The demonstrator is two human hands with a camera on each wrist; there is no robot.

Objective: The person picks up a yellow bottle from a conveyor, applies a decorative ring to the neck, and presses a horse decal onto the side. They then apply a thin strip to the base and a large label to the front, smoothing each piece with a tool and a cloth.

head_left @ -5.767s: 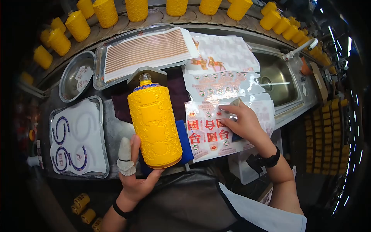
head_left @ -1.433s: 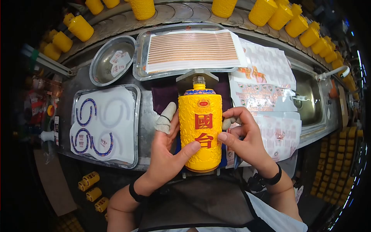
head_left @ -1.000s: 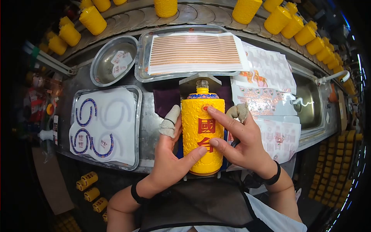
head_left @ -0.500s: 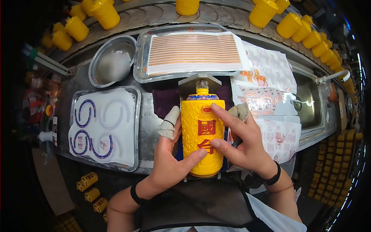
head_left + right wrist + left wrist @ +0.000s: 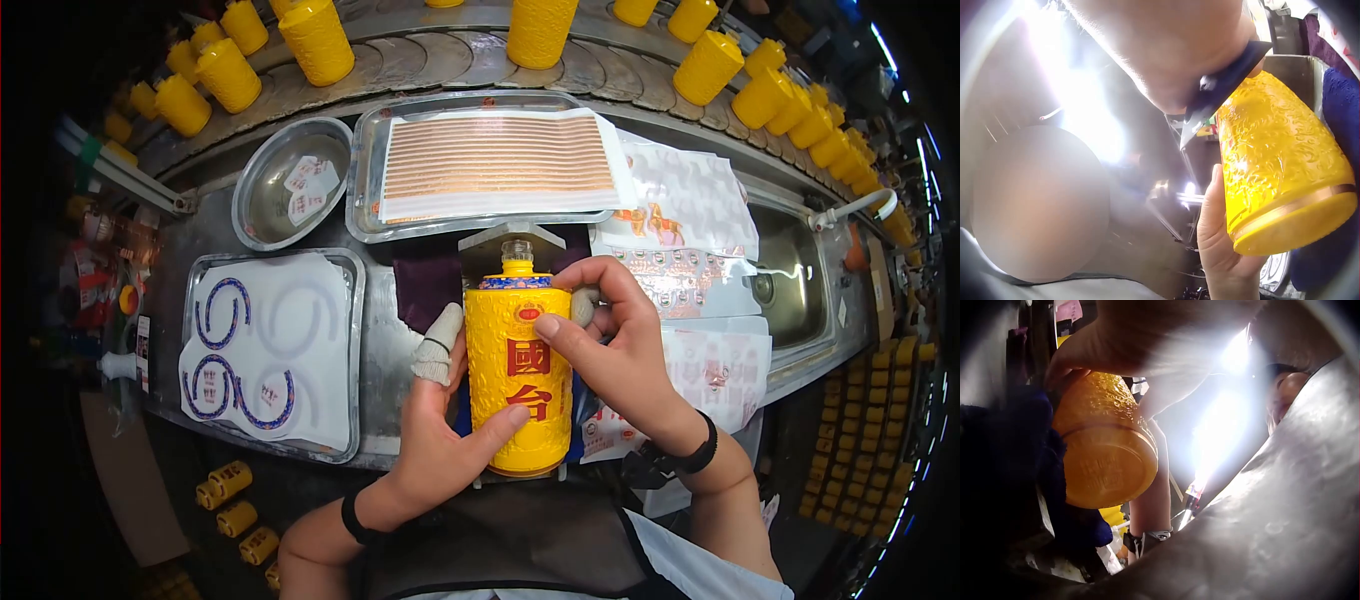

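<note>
A yellow embossed bottle (image 5: 518, 440) lies neck away on a cradle, with red characters, a red oval emblem (image 5: 528, 313) and a blue patterned collar band (image 5: 516, 282). My left hand (image 5: 440, 435) grips its left side, thumb across the front, a pale fabric cot on one finger. Its base (image 5: 1110, 472) faces the left wrist view. My right hand (image 5: 625, 350) is at the upper right, thumb by the emblem and index finger bent at the shoulder; its cot-covered finger is curled. In the right wrist view a dark blue flat scraper (image 5: 1229, 81) sticks out from the curled right hand.
Printed decal sheets (image 5: 690, 365) lie to the right, by a sink (image 5: 785, 290). Left stands a tray (image 5: 357, 330) with curved blue decals; behind are a metal bowl (image 5: 245, 200) and a tray (image 5: 365, 215) with striped sheets. Yellow bottles (image 5: 541, 30) line a conveyor (image 5: 440, 65).
The bottle's earlier blank front now carries red characters. My right hand has come from the sheets to the bottle; its index finger has just left the emblem and its thumb has moved up.
</note>
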